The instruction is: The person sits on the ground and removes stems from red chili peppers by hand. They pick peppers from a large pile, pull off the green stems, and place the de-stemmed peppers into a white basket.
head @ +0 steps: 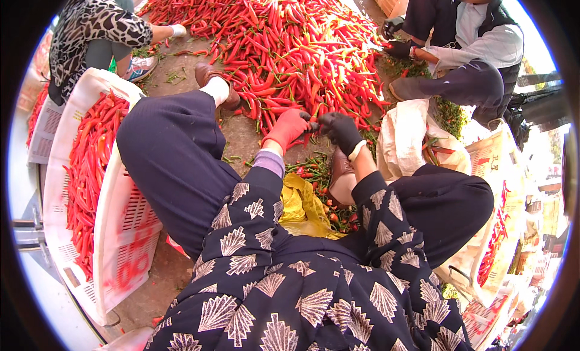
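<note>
A large heap of red chili peppers (290,42) with green stems lies on the ground before me. My left hand (287,128), in a red glove with dark fingertips, is at the near edge of the heap. Close to its right is my right hand (340,131), in a black glove. The fingers of both hands are bent and nearly meet over the peppers. Whether a pepper is between them is too small to make out. Below my hands, green stems and pepper scraps (317,169) cover the ground between my shoes.
A white plastic crate (127,233) of red peppers stands at my left, another crate (494,242) at my right. A yellow plastic sack (299,201) lies between my legs, a whitish sack (401,138) by my right knee. Two people sit across, one (99,33) left, one (480,47) right.
</note>
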`<state>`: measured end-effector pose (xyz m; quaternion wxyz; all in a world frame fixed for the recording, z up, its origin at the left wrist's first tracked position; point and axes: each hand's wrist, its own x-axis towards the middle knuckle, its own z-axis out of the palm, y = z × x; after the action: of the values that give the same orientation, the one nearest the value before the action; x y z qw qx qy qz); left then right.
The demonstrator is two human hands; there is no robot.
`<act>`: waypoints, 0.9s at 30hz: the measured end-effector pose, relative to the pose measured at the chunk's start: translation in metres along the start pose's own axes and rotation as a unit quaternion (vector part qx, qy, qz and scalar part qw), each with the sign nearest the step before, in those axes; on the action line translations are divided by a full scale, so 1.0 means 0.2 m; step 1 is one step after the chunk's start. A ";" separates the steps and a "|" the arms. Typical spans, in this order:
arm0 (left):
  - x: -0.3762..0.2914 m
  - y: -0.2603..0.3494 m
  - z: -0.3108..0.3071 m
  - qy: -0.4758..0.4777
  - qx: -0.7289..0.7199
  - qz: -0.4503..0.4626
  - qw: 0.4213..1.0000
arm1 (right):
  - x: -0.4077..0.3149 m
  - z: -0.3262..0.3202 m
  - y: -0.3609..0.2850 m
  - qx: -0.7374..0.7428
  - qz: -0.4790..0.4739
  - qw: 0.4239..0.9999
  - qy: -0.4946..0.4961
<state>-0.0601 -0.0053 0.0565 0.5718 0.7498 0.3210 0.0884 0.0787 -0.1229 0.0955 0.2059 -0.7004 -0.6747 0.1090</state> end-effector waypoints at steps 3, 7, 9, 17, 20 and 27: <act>-0.03 0.18 -0.07 0.037 0.153 0.072 0.985 | 0.06 -0.04 -0.03 0.270 0.213 0.938 0.039; -0.09 0.41 -0.19 0.044 0.176 0.103 0.978 | 0.13 -0.09 -0.09 0.359 0.098 0.917 0.142; -0.12 0.50 -0.24 0.057 0.177 0.160 0.970 | 0.15 -0.10 -0.10 0.831 0.195 0.520 0.028; -0.30 0.77 -0.44 0.055 -0.063 0.134 0.987 | 0.12 0.29 -0.11 0.478 0.101 0.865 -0.115; -0.35 0.83 -0.51 0.189 -0.153 0.167 0.956 | 0.09 0.52 -0.30 -0.055 0.079 0.994 -0.053; -0.33 0.78 -0.46 0.236 -0.109 0.185 0.948 | -0.20 0.76 -0.72 -0.096 -0.178 0.939 -0.277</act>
<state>-0.0972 0.0080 0.2449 0.5317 0.6868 0.2908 0.4013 -0.1192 -0.1409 0.0186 -0.0414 -0.5272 -0.8260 0.1952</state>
